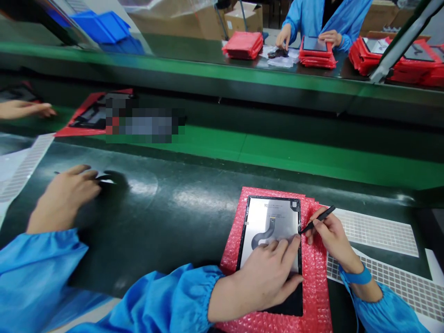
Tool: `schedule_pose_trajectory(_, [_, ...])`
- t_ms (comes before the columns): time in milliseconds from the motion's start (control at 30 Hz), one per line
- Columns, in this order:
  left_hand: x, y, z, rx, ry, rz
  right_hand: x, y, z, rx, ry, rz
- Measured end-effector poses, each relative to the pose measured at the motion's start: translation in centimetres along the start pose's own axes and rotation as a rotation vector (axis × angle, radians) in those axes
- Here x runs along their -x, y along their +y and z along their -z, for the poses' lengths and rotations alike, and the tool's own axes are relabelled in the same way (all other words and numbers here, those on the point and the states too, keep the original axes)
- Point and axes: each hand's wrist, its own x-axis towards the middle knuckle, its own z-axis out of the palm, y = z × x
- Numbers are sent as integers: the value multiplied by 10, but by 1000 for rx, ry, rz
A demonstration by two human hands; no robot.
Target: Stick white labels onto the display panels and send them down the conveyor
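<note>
A tablet panel (268, 219) lies back side up, with a flex cable across its silver face, on red bubble wrap (312, 286) at the near edge of the dark bench. My left hand (263, 275) lies flat on the panel's lower half, fingers stretched out and holding nothing. My right hand (329, 236) is closed in a pinch on a thin black tool (319, 218). The tool's tip sits at the panel's right edge, next to my left forefinger.
White sheets of small labels (378, 231) lie right of the wrap. At the left, a co-worker's hand (65, 194) in a blue sleeve rests on the bench, and another hand (24, 109) shows farther back. Across the green conveyor (312, 157), a person handles panels on red stacks (317, 55).
</note>
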Motion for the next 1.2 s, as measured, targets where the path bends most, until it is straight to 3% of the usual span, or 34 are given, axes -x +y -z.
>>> schedule_pose_trajectory(500, [-4,2,2,-7,-46,35,1,6,1,3,-1,2])
schedule_pose_trajectory(733, [-8,5,5,12,-20,54,-3,1,0,-97,119,54])
schedule_pose_trajectory(1033, [-13,0,9,-2,-1,64,-6,16,10,-168,142,95])
schedule_pose_trajectory(1133, [-11,-5,16,36,60,67,-8,20,13,-179,153,105])
schedule_pose_trajectory(1200, [-1,-17,24,113,154,151,-10,21,14,-195,169,111])
